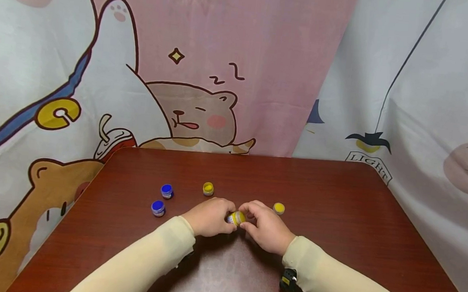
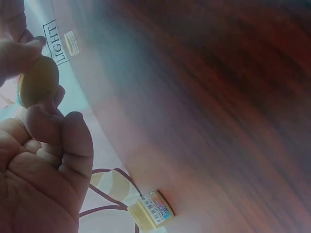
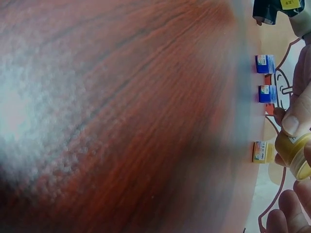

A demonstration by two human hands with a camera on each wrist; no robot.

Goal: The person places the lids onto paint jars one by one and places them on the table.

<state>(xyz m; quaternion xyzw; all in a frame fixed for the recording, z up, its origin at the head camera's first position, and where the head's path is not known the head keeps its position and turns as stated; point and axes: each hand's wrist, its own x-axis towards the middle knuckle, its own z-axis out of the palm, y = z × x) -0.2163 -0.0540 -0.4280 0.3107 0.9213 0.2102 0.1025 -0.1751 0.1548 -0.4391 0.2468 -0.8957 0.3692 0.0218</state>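
Between the two hands, near the middle of the table, is a small yellow paint jar [image 1: 236, 217] with a printed label. My left hand [image 1: 211, 217] grips its labelled side with thumb and fingers. At the jar's other end, the thumb and fingers of my right hand [image 1: 268, 226] pinch it. The jar [image 3: 293, 150] lies tilted on its side in the grip, raised off the tabletop. Whether a lid sits on it I cannot tell. Just beyond the right hand, a flat round yellow-looking lid [image 1: 278, 208] lies on the table.
Another yellow paint jar [image 1: 207, 189] stands beyond the left hand. Two blue paint jars, one farther back [image 1: 167, 191] and one nearer [image 1: 158, 208], stand to its left. The dark red wooden table [image 1: 337, 195] ends at a printed curtain [image 1: 280, 76].
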